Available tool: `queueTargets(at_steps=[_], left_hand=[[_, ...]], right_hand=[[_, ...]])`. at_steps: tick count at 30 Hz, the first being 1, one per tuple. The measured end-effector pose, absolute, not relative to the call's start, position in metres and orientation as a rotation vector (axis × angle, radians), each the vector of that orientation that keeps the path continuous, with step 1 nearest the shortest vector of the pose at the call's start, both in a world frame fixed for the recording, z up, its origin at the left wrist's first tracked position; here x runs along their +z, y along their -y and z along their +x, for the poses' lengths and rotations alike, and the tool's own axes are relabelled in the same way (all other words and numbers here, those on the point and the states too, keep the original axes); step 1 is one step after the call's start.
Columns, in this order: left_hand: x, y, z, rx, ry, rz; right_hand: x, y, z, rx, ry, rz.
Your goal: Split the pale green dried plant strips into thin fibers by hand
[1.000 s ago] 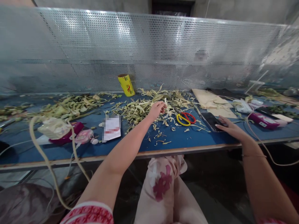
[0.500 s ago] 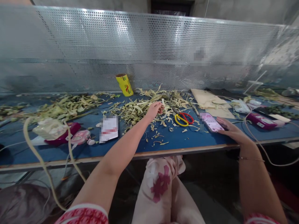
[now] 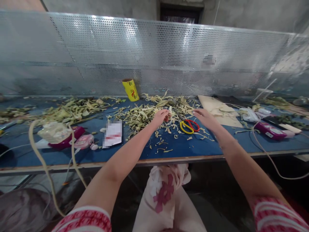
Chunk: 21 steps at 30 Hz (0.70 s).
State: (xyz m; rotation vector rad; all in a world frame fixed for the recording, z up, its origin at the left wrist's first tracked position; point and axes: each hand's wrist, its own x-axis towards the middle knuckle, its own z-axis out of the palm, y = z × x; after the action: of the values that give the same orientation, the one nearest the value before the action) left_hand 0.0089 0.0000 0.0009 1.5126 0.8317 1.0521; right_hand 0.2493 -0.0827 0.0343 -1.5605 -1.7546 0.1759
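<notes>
Left hand pinching small pale strip; right hand spread, empty, above scissors. Trimmed scraps piled beyond left hand; trimming apparently well advanced.

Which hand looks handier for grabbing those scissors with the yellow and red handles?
The right hand, probably. It hovers open just beside the scissors with one yellow and one red handle on the blue table. The left hand is farther off and already pinches a small pale strip.

Blue table bears scissors, what look like husk scraps, yellow roll.
</notes>
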Motion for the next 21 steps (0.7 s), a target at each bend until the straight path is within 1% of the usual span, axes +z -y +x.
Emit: queueTargets(at_steps=[2,4,6,9,13,21], left_hand=[[0.0,0.0,0.009,1.04,-0.819,1.549],[-0.001,0.0,0.009,1.034,-0.812,1.594],[-0.002,-0.001,0.009,1.019,-0.808,1.634],[-0.005,-0.003,0.009,0.983,-0.806,1.662],[-0.008,-0.004,0.009,0.956,-0.798,1.691],[0.0,0.003,0.01,0.996,-0.854,1.494]], right_hand=[[0.042,0.054,0.21,0.326,1.931,-1.504],[0.042,0.029,0.184,0.459,1.911,-1.482],[0.036,0.013,0.171,0.497,1.812,-1.444],[0.023,0.003,0.168,0.539,1.699,-1.389],[0.007,0.004,0.171,0.714,1.635,-1.274],[-0.001,0.006,0.167,0.78,1.488,-0.976]])
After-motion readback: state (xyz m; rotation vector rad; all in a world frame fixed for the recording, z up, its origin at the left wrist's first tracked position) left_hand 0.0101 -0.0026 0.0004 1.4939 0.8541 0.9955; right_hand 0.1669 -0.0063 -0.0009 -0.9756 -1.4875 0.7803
